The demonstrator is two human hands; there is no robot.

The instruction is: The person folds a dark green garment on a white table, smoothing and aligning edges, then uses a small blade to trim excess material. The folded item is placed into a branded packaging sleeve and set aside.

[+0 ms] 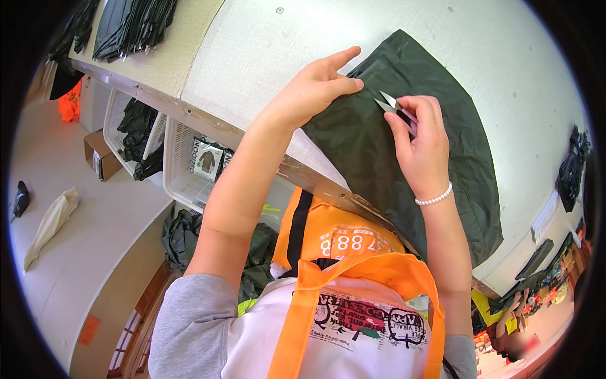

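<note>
A dark green garment (410,164) lies spread on the white worktable (278,57) and hangs over its metal-trimmed front edge. My left hand (315,85) rests flat on the garment's upper left edge, fingers together, pressing the fabric down. My right hand (420,139) holds small thread snips (392,104), their open blades pointing at the fabric just right of my left fingertips. A pearl bracelet (434,198) circles my right wrist.
More dark garments (132,22) are piled at the table's far left. White plastic baskets (183,164) with packaged and loose dark clothing sit under the table. A cardboard box (101,155) stands on the floor. An orange bag (334,240) hangs at my chest.
</note>
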